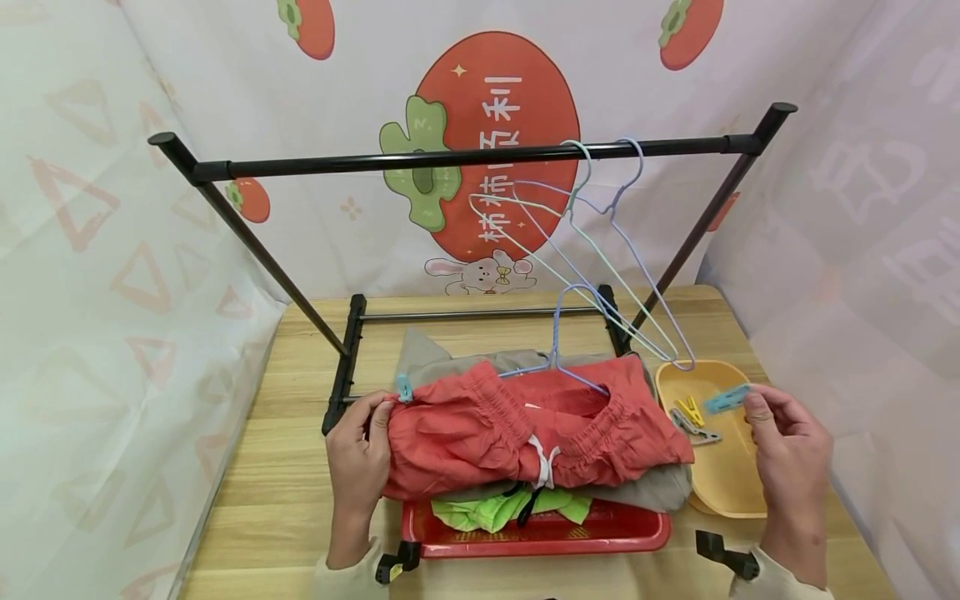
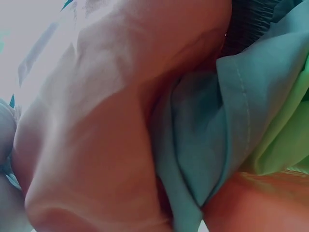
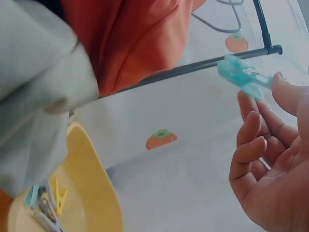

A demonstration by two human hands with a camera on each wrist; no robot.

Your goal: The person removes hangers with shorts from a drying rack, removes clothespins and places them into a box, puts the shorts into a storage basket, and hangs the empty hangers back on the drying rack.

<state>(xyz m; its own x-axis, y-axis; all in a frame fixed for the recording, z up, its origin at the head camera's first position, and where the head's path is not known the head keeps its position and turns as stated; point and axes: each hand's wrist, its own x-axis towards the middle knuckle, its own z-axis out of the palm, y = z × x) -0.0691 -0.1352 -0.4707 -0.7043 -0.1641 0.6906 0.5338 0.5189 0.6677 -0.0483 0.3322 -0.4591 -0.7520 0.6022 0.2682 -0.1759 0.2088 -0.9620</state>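
Note:
A pair of red shorts (image 1: pixel 457 433) with a white drawstring lies over a pile of grey clothing, a blue hanger (image 1: pixel 556 333) sticking up from its waist. At its left end, my left hand (image 1: pixel 358 446) pinches the fabric between thumb and fingers. A light blue clothespin (image 1: pixel 404 388) is clipped there, right by the fingertips. My right hand (image 1: pixel 793 450) holds another blue clothespin (image 3: pixel 240 73) between thumb and fingers, over the yellow basin (image 1: pixel 731 492). In the left wrist view, the red cloth (image 2: pixel 91 130) fills most of the picture and the left hand shows only at the edge.
A black rack's rail (image 1: pixel 315 167) spans the back, with a green hanger (image 1: pixel 600 250) and a purple hanger (image 1: pixel 633 242) on it. Yellow (image 1: pixel 690 410) and grey clothespins (image 1: pixel 693 429) lie in the basin. A red basket (image 1: pixel 540 546) holds bright green cloth (image 1: pixel 487 510).

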